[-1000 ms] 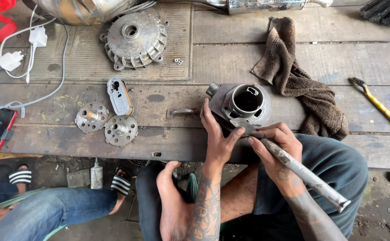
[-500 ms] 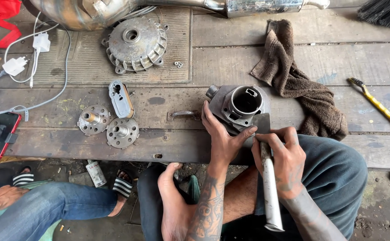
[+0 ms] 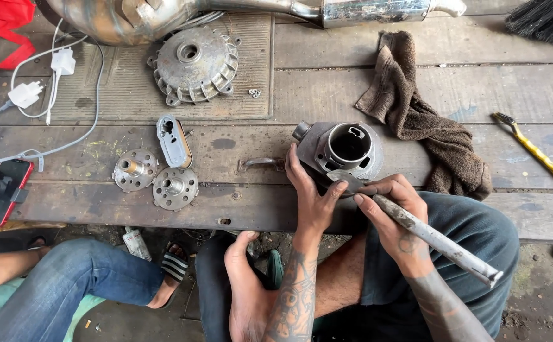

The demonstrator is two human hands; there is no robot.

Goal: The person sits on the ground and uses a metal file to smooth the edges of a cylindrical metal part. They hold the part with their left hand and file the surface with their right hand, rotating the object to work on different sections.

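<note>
I'm bracing the grey metal cylinder [image 3: 346, 149] with my left hand [image 3: 311, 196], fingers closed against its near side, thumb tip up by the blade; the cylinder is sitting on the wooden bench [image 3: 479, 88] near the front edge, bore facing up. My right hand [image 3: 393, 212] is gripping the scraper [image 3: 415, 231] tight around its shaft, flat blade touching the cylinder's base flange. Risk as I judge it: blade skidding off the flange into my left thumb, since it's right beside the tip; too much push could also gouge the mating face or shove the cylinder toward the brown rag [image 3: 422, 114].
</note>
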